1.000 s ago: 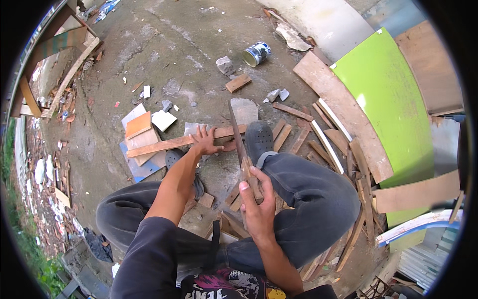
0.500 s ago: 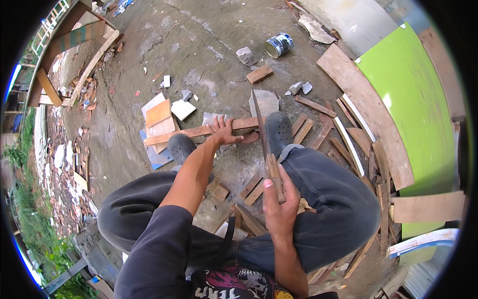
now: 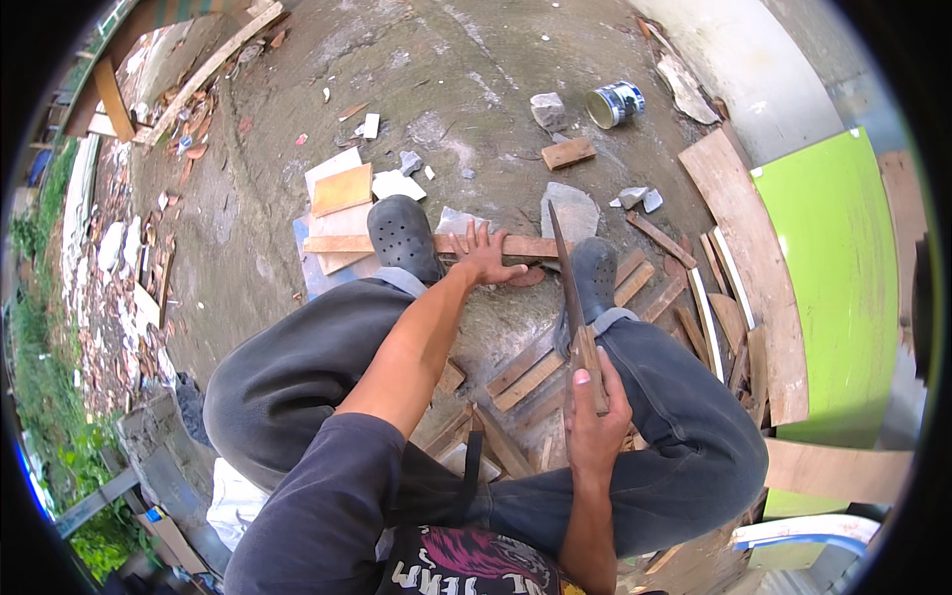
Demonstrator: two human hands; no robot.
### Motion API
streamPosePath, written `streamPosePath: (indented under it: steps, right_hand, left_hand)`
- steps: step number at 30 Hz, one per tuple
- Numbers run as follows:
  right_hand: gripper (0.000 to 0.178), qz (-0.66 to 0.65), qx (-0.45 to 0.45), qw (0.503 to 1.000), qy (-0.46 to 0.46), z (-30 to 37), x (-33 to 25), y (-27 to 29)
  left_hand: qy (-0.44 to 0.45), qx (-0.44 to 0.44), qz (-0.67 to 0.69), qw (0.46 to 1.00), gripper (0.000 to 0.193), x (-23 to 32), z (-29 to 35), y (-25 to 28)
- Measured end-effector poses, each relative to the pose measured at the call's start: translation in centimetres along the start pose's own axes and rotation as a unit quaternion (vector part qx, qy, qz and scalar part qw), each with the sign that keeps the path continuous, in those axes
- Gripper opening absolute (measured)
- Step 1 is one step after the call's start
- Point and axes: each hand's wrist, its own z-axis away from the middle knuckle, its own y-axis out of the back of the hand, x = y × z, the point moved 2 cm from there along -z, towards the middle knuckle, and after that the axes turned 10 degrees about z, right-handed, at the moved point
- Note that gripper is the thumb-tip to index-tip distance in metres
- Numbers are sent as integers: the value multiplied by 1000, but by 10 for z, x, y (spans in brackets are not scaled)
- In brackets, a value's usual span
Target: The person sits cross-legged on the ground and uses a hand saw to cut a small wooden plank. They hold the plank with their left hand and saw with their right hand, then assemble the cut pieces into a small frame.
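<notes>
A long wooden strip (image 3: pixel 337 244) lies crosswise on the ground before me. My left hand (image 3: pixel 484 256) presses flat on it with spread fingers, gripping nothing. My left foot, in a dark grey clog (image 3: pixel 405 236), rests across the strip left of that hand. In my right hand (image 3: pixel 597 421) is the wooden handle of a handsaw (image 3: pixel 568 288). Its narrow blade points away from me and passes by the strip's right end, next to the right clog (image 3: pixel 594 270). Whether the teeth touch the wood I cannot tell. Under that end lies a flat grey stone (image 3: pixel 570 210).
Cut wood pieces (image 3: pixel 526 377) are scattered between my legs and beside my right foot. Small boards (image 3: pixel 342 190) lie at the strip's left end. Farther off are a wood block (image 3: pixel 568 153), a stone (image 3: pixel 547 111) and an open can (image 3: pixel 615 104). A green panel (image 3: pixel 828 268) leans at right.
My left foot has moved forward onto the wooden strip. The left hand stays spread on the strip, and the right hand still holds the saw beside its end. The view has shifted.
</notes>
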Motion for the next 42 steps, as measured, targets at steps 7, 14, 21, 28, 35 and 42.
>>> streamPosePath:
  steps: [7, 14, 21, 28, 35, 42]
  right_hand:
    - [46, 27, -14, 999, -34, -2, -15, -2]
    - [44, -63, -20, 996, -60, 0, -51, -6]
    - [45, -76, -8, 995, -61, -7, -62, -3]
    - [45, -57, 10, 996, -61, -19, -33, 2]
    - [50, 66, 29, 997, 1, -21, 1, -11]
    - [48, 72, 27, 996, 37, -24, 5, -26]
  left_hand:
    - [-20, -3, 36, 999, 109, -6, 2, 1]
    - [-7, -14, 48, 999, 100, -4, 5, 3]
    - [5, -30, 40, 999, 93, -1, -2, 5]
    - [7, 21, 33, 999, 78, 4, 1, 6]
    - [25, 69, 1, 997, 60, 23, 7, 17]
    - [-36, 53, -45, 997, 55, 19, -11, 28]
